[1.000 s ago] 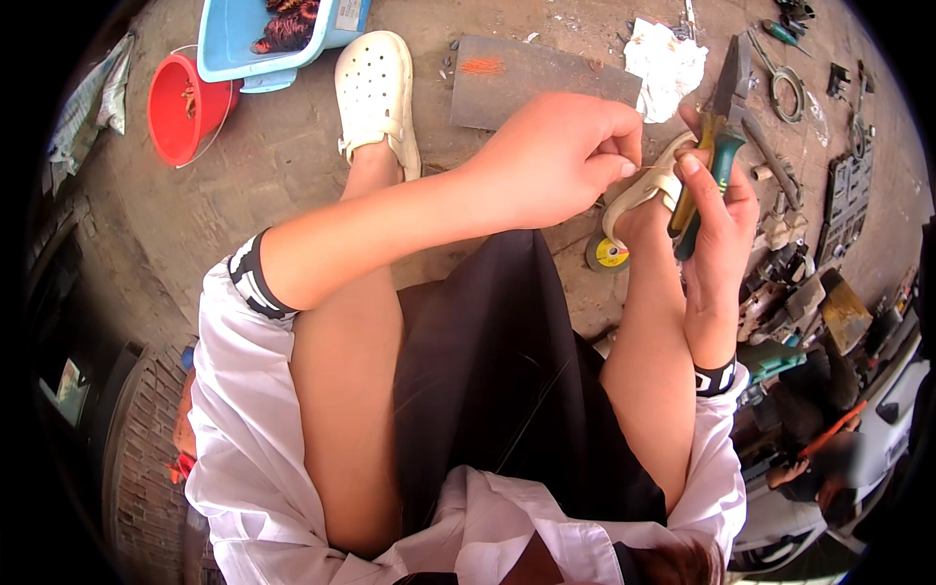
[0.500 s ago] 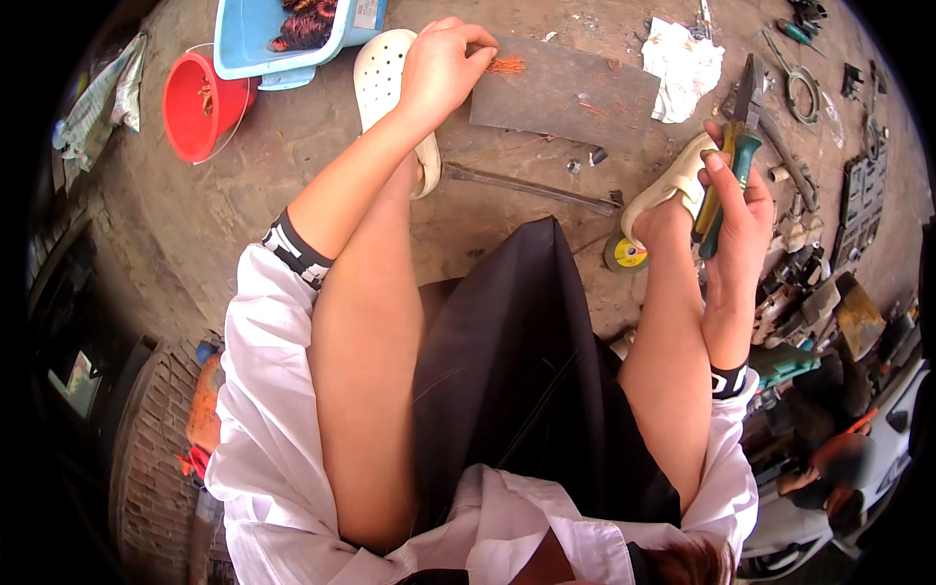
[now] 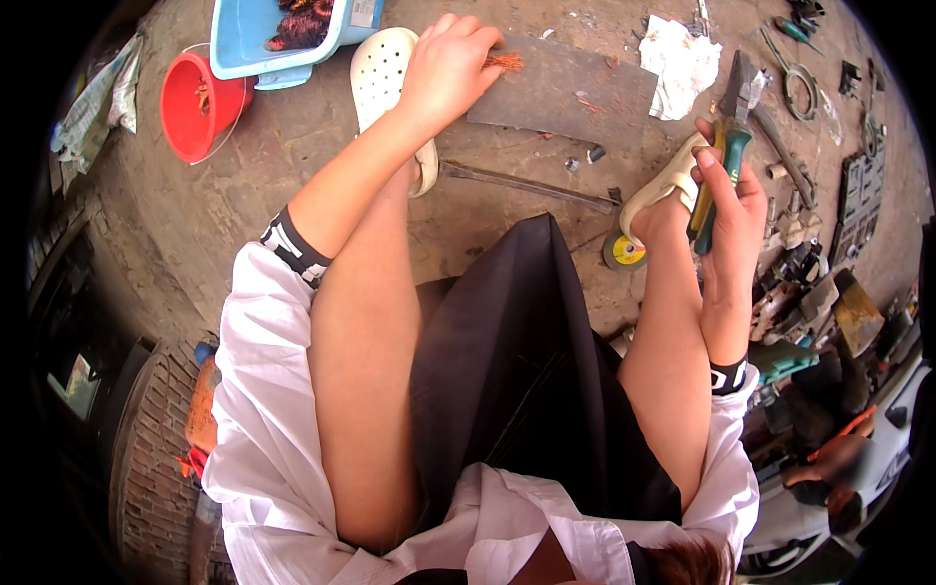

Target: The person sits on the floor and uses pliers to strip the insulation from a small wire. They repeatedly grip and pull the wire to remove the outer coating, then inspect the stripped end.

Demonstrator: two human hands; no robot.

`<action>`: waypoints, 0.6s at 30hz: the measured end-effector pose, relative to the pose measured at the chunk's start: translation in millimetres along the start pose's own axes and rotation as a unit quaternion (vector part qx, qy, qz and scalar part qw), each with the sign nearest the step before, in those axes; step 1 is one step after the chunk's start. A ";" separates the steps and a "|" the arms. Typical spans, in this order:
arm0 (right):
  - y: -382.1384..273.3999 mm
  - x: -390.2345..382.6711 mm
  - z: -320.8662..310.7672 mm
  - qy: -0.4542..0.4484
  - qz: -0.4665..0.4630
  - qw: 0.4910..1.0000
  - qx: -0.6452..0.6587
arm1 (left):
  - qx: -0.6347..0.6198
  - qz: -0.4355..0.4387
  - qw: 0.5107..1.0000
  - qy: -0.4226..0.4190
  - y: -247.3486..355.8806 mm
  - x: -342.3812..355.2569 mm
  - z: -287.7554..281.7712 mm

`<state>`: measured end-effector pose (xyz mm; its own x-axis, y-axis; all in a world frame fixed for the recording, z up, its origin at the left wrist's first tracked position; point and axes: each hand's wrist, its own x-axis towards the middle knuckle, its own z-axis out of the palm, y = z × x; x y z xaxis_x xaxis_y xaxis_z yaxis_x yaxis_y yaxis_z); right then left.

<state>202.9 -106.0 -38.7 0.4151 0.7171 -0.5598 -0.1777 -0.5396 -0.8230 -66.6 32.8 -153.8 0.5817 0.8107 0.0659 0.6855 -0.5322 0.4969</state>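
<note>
My left hand is closed over the left edge of a flat dark metal plate on the ground. A tuft of thin orange copper wire strands sticks out from its fingertips; the rest of the bundle is hidden by the hand. On the right, my right hand grips a pair of pliers with green and yellow handles, the jaws pointing up and away from me. The pliers are held above my right shoe, apart from the plate.
Far left stand a blue plastic tub with dark reddish coils and a red bucket. A crumpled white cloth lies right of the plate. Nearer are a long metal bar and a yellow-labelled disc. Tools and metal parts crowd the right side.
My left hand has turned slightly over the wire strands, and its fingers have shifted a little to the right. The pliers have tilted slightly, their jaws moving left.
</note>
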 end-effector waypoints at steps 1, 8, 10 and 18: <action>0.0 -0.2 -0.3 0.001 0.002 1.000 0.000 | 0.003 0.011 1.000 0.005 -0.6 0.0 0.8; 1.8 0.9 -4.0 -0.003 0.005 1.000 0.024 | -0.006 -0.001 1.000 -0.012 -0.1 0.6 6.1; 0.9 0.4 -3.1 -0.003 0.003 1.000 0.015 | -0.003 -0.009 1.000 -0.025 -2.6 0.4 9.0; 4.3 0.9 -6.0 -0.001 0.006 1.000 0.023 | -0.011 -0.011 1.000 -0.017 2.2 1.4 5.2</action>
<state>207.9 -110.2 -42.2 0.4109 0.7117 -0.5698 -0.2228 -0.5276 -0.8197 -62.0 31.5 -157.1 0.5812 0.8134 0.0249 0.6891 -0.5082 0.5165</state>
